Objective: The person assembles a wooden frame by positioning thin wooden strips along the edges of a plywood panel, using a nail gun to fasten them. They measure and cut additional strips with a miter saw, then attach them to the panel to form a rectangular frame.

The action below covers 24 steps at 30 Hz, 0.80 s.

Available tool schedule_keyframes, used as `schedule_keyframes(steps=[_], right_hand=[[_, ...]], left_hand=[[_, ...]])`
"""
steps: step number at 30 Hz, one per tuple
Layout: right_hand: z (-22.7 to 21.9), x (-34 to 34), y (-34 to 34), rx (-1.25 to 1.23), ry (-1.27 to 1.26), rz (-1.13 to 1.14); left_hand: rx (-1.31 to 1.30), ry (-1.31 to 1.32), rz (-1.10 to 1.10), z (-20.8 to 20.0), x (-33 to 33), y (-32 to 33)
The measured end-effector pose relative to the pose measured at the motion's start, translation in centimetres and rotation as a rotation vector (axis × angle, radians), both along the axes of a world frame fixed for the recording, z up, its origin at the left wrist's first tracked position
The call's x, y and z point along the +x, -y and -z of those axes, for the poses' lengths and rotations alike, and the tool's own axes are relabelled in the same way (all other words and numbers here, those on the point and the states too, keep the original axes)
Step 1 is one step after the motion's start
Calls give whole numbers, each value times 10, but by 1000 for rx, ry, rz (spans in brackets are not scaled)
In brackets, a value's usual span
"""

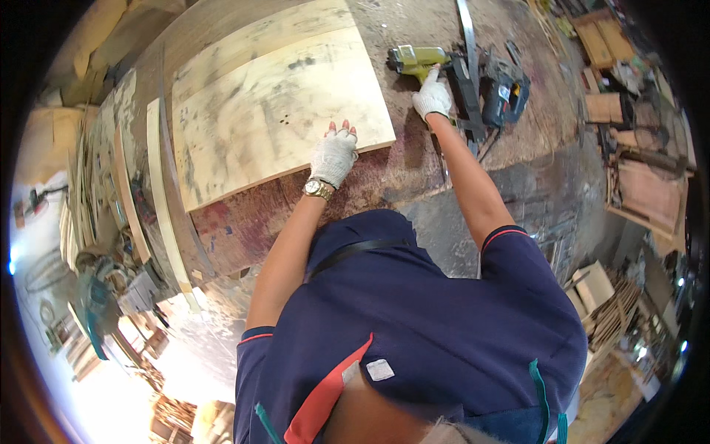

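Note:
My left hand [334,154], in a white knit glove with bare fingertips and a watch at the wrist, rests flat with fingers apart near the right front corner of a pale wooden panel [259,111]. Dark stains and small holes mark the panel's face. To the right of the panel, my right hand [432,98], gloved the same way, is closed around the handle of a yellow-green nail gun [418,58]. The glove hides most of the handle. The gun's black magazine [466,92] lies just right of that hand.
A blue and black power tool [504,92] sits on the worn workbench [296,194], right of the nail gun. A metal straightedge [467,29] lies behind it. Long wood strips [164,185] lie at the bench's left end. Wood offcuts [614,311] are piled at right.

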State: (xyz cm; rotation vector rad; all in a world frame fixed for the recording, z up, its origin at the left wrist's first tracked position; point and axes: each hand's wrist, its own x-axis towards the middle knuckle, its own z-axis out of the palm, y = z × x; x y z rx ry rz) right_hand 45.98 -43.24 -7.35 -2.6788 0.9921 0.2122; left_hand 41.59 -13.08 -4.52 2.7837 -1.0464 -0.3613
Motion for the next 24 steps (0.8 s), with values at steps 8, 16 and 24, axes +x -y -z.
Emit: schedule_keyframes(steps=[8,16,24], right_hand=[[-75,-24,24,318,156,-148],[-232,-124,-39,995,152,121],[-233,-142,-73,952,79,170]], left_hand=[[-1,-101,-16,-4,2,2],[-46,-65,48,17,6,5],[-88,2,23,21,4,12]])
